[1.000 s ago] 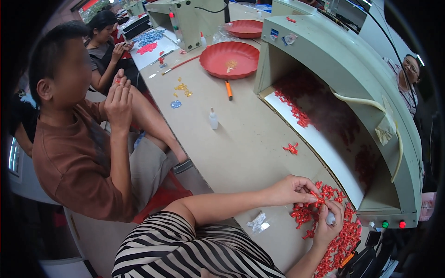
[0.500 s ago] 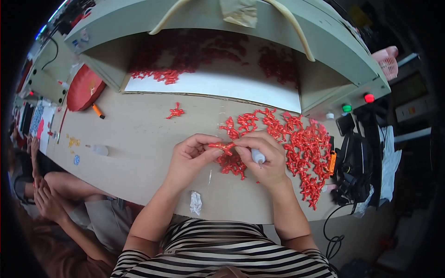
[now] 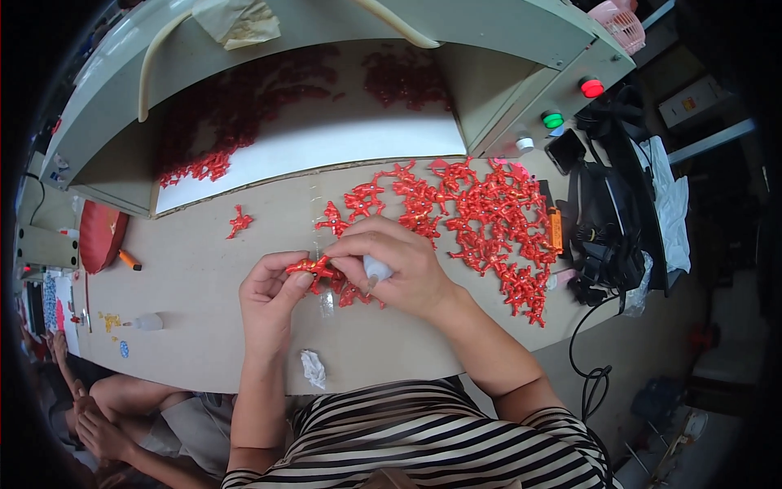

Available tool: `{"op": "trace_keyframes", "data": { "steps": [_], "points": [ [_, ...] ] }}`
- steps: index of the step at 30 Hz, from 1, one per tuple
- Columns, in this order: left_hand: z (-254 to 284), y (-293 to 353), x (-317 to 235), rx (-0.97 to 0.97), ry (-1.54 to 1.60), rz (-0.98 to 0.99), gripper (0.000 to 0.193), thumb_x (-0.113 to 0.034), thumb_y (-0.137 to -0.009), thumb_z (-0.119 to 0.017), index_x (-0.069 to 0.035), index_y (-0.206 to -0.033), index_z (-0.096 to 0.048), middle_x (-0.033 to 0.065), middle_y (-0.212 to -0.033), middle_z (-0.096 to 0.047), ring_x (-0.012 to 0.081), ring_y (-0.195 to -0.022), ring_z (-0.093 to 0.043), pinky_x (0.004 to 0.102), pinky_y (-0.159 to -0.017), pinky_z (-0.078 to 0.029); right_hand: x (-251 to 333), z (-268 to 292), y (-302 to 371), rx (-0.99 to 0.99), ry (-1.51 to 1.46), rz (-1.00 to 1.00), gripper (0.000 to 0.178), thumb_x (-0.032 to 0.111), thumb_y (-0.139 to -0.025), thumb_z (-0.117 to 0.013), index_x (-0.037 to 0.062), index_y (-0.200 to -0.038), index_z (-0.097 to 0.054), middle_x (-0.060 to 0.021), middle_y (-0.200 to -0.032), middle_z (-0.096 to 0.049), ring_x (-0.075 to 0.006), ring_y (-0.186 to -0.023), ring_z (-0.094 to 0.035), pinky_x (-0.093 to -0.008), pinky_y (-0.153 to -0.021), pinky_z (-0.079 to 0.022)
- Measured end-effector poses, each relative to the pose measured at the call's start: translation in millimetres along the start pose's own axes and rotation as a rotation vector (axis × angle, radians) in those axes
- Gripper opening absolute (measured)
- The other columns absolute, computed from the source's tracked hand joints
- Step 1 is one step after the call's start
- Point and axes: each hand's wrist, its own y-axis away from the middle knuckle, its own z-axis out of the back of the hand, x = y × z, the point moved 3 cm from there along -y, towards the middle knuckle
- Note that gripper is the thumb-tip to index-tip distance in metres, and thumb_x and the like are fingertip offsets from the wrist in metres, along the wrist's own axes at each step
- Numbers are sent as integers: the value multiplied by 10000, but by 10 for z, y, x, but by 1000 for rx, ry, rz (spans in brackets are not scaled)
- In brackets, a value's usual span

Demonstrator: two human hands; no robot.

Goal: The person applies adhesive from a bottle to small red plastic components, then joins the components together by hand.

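Note:
Pinched between the thumb and fingers of my left hand (image 3: 269, 306) is a small shiny red figurine (image 3: 306, 266) with stubby limbs. My right hand (image 3: 403, 265) has its thumb and index fingertips at the figurine's right end. Tucked in that same hand is a small whitish squeeze bottle (image 3: 377, 268), its thin tip pointing down toward me. Partly hidden below my hands, several more red figurines (image 3: 358, 297) lie on the table. A large heap of similar red figurines (image 3: 489, 212) spreads to the right, and a single one (image 3: 239, 222) lies apart at the left.
A pale green booth (image 3: 505, 106) with a white-lined floor holds more red pieces. Crumpled tissue (image 3: 313, 369) lies near me. Leftward are another bottle (image 3: 149, 322), an orange marker (image 3: 129, 261) and a red tray (image 3: 102, 236). A black bag (image 3: 599, 220) stands right. Another person's hands (image 3: 102, 432) show lower left.
The whole view has turned, so the table and booth appear shifted left. My hands keep the figurine and the bottle, with the right hand now reaching across more from the right.

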Motion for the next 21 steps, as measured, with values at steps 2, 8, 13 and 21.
{"op": "trace_keyframes", "data": {
  "steps": [2,8,13,21],
  "points": [
    [16,8,-20,5,-5,-4,200,4,-797,-581,24,-993,-552,72,-873,-617,97,-768,-582,222,-694,-478,19,-29,-15,16,10,13,211,-29,-671,-676,31,-868,-628,-82,-818,-598,-190,-740,-586,-277,-635,-482],
    [-7,-19,23,36,2,39,198,6,-797,-588,23,-992,-558,63,-868,-619,85,-779,-586,203,-708,-479,56,8,-25,2,45,-21,237,-46,-672,-642,41,-891,-618,-92,-798,-575,-199,-686,-570,-283,-590,-472],
    [0,-7,-17,25,-2,31,192,4,-801,-589,24,-989,-558,67,-870,-621,90,-787,-590,206,-717,-485,41,-28,-20,3,39,-13,212,-18,-689,-658,44,-888,-618,-87,-798,-581,-190,-691,-574,-276,-590,-473],
    [-16,-3,-48,54,18,39,190,2,-801,-590,25,-987,-557,75,-879,-623,98,-789,-593,215,-723,-490,78,-26,-39,4,55,-28,197,-34,-674,-679,37,-851,-629,-89,-808,-603,-174,-697,-594,-256,-598,-478]
  ]
}}
